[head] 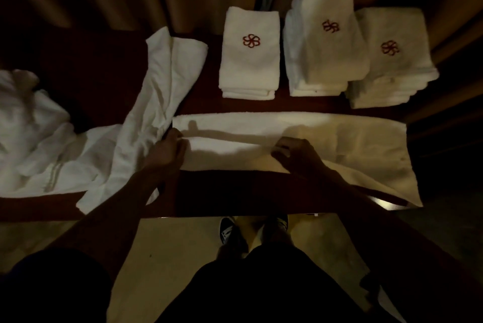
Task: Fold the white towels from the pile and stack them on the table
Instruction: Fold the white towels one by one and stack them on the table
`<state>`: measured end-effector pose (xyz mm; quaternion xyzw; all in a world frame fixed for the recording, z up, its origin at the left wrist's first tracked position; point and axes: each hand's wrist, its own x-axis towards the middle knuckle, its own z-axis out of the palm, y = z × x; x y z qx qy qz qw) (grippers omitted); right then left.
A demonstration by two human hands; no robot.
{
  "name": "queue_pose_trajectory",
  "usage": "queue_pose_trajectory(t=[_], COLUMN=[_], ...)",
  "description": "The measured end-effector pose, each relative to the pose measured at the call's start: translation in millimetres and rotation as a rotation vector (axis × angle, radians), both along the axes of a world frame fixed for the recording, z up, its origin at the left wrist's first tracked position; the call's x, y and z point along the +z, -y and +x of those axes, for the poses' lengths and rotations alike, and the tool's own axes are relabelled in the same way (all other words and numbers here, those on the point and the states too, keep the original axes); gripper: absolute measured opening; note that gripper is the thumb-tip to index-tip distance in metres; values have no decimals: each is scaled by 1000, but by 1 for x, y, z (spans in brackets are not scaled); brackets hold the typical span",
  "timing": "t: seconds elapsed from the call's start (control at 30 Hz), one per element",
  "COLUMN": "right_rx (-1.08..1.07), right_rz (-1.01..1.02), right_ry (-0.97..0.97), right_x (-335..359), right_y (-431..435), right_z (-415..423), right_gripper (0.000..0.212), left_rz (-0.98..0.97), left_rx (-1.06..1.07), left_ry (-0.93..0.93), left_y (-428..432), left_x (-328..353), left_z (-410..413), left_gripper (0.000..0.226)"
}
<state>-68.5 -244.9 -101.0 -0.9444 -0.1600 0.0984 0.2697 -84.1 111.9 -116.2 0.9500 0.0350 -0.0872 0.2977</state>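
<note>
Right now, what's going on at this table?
A person is folding a long white towel laid flat along the near side of the table. The left hand grips its left end; the right hand pinches a fold near the middle. Three folded stacks sit behind it, and an unfolded pile lies to the left.

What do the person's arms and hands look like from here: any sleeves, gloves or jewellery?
Both forearms are bare right up to the frame edge, so no sleeves show. The left hand and right hand wear no gloves. The light is too dim to rule out a ring or a watch.
</note>
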Motion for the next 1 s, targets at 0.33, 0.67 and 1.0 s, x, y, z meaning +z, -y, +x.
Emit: queue_pose_trajectory(t=[0.33, 0.67, 1.0], right_rx=[-124, -209, -229], right_rz=[-145, -333, -501], right_ry=[-33, -214, -232], right_x=[3, -16, -27], right_y=[-28, -40, -51], right_z=[57, 88, 91], right_gripper=[22, 28, 38], left_rz=[-11, 122, 336], left_rx=[154, 256, 319], left_ry=[37, -44, -11], left_y=[1, 8, 19], left_x=[-9, -24, -34], left_z=[42, 58, 57], left_gripper=[20, 29, 46])
